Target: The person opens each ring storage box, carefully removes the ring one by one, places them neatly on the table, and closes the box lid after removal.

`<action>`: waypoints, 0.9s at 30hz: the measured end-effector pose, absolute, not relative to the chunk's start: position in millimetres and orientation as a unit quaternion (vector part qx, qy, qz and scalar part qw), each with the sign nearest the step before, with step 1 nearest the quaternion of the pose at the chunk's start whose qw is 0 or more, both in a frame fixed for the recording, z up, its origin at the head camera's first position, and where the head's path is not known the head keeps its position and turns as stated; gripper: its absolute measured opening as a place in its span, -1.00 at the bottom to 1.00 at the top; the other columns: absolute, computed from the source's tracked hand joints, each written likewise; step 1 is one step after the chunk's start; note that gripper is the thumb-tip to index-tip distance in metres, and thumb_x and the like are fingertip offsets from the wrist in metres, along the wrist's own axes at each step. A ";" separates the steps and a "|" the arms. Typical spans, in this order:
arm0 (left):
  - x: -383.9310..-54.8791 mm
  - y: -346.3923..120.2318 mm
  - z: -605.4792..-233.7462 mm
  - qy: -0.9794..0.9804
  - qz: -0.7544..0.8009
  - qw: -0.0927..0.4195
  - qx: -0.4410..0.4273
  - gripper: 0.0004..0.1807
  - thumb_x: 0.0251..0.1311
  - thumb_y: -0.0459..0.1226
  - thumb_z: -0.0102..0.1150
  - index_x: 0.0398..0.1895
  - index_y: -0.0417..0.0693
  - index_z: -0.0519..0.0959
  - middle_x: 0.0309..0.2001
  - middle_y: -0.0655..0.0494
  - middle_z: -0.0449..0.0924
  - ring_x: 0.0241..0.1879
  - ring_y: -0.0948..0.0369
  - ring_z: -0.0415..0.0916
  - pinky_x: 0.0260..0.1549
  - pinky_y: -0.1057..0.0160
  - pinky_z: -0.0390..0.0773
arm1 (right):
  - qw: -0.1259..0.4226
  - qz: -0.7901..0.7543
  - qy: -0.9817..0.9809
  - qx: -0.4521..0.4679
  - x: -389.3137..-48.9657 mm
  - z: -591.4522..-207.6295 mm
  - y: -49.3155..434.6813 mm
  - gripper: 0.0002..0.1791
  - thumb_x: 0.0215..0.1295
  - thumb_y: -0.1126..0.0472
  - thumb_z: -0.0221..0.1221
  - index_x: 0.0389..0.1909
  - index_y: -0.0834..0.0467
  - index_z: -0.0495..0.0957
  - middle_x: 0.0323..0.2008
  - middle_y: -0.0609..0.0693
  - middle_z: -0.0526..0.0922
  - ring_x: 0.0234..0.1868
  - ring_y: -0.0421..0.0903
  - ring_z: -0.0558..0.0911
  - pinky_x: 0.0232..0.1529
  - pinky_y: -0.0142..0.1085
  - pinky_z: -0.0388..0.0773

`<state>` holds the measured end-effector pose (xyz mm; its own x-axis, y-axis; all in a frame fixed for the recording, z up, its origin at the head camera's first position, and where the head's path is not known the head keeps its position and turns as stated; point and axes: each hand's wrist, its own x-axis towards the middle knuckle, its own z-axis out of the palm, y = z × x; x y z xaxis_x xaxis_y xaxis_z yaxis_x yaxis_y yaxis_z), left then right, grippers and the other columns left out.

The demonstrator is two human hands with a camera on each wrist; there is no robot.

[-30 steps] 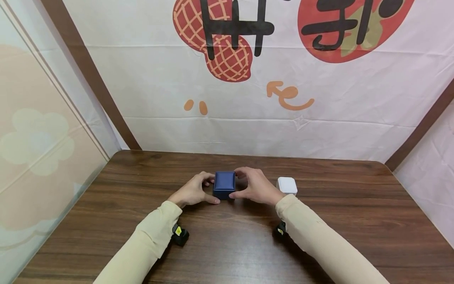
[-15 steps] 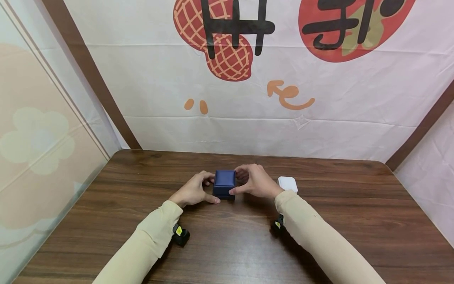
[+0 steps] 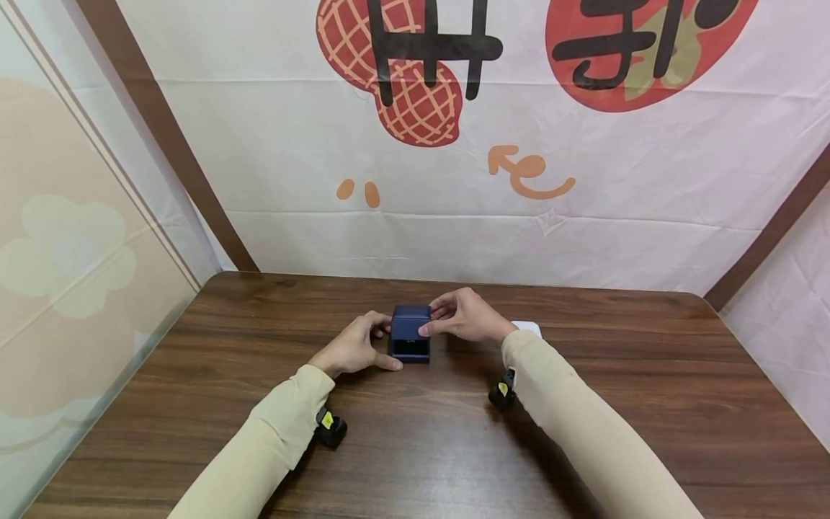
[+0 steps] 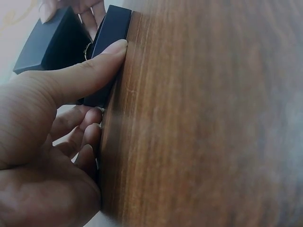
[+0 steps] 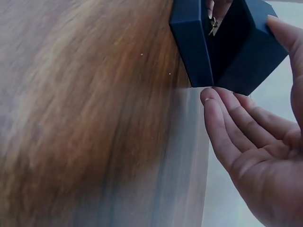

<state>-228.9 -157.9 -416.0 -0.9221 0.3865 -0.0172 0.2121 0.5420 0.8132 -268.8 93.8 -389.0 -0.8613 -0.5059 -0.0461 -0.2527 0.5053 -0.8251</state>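
A dark blue ring box (image 3: 405, 330) stands on the table in front of me, its lid tilted partly up and back. A thin gold-coloured ring (image 5: 213, 26) shows in the gap between the base (image 5: 193, 49) and the lid (image 5: 255, 52). My left hand (image 3: 353, 349) grips the base from the left, thumb along its front edge and fingers behind. On the other side my right hand (image 3: 472, 317) holds the lid, with its thumb on the lid's front and its fingers towards the hinge side. Most of the box's inside is hidden in shadow.
A small white box (image 3: 528, 328) stands to the right, mostly hidden behind my right wrist. The wooden table (image 3: 415, 447) ends at a printed fabric wall (image 3: 292, 166). A black wrist camera (image 3: 331, 430) hangs under my left forearm, another (image 3: 501, 391) under the right.
The lid was closed a second ago and has swung up and back, and a dark gap has appeared at the front. My right hand has risen with it; my left hand has stayed still.
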 end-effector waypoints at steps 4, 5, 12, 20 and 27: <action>-229.7 -157.8 -416.3 0.873 0.446 0.100 0.170 -0.19 -0.17 -0.34 0.68 0.20 -0.38 0.49 0.03 -0.11 0.50 0.05 -0.04 0.42 0.15 -0.04 0.40 | 0.169 -0.471 0.843 -0.195 -272.6 -389.7 94.9 -0.41 0.19 0.03 0.46 0.13 0.32 0.60 -0.16 0.04 0.74 -0.12 -0.09 0.70 -0.01 -0.23 0.60; -229.8 -157.8 -416.5 0.873 0.446 0.100 0.169 -0.19 -0.17 -0.34 0.68 0.20 -0.38 0.49 0.04 -0.11 0.50 0.05 -0.04 0.42 0.15 -0.04 0.41 | 0.178 -0.483 0.837 -0.186 -273.1 -389.9 95.0 -0.41 0.21 0.03 0.45 0.14 0.32 0.59 -0.16 0.05 0.75 -0.12 -0.08 0.71 -0.01 -0.23 0.61; -229.2 -156.5 -417.2 0.873 0.447 0.096 0.172 -0.19 -0.17 -0.35 0.68 0.20 -0.42 0.48 0.05 -0.16 0.50 0.04 -0.05 0.44 0.15 -0.03 0.42 | 0.231 -0.580 0.772 -0.117 -274.5 -392.4 91.4 -0.47 0.39 0.09 0.31 0.16 0.43 0.53 -0.14 0.18 0.73 -0.09 0.03 0.74 -0.01 -0.17 0.65; -229.5 -157.0 -415.6 0.871 0.449 0.103 0.170 -0.18 -0.16 -0.35 0.68 0.21 -0.40 0.48 0.07 -0.15 0.50 0.04 -0.03 0.42 0.14 -0.02 0.41 | 0.229 -0.597 0.765 -0.074 -276.5 -396.7 85.7 -0.40 0.45 -0.03 0.21 0.16 0.45 0.52 -0.14 0.22 0.72 -0.11 0.02 0.73 -0.02 -0.20 0.65; -228.9 -156.9 -414.2 0.872 0.449 0.107 0.163 -0.17 -0.16 -0.35 0.67 0.23 -0.40 0.47 0.08 -0.15 0.49 0.05 -0.03 0.41 0.14 -0.02 0.40 | 0.209 -0.577 0.787 -0.061 -267.4 -394.3 84.0 -0.25 0.39 -0.18 0.24 0.24 0.42 0.48 -0.08 0.16 0.70 -0.05 -0.01 0.71 0.02 -0.21 0.63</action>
<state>-228.9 -156.9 -414.2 -0.9236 0.3813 -0.0403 0.1883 0.5426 0.8186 -267.4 84.0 -394.3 -0.9050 -0.3380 -0.2582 0.1444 0.3269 -0.9340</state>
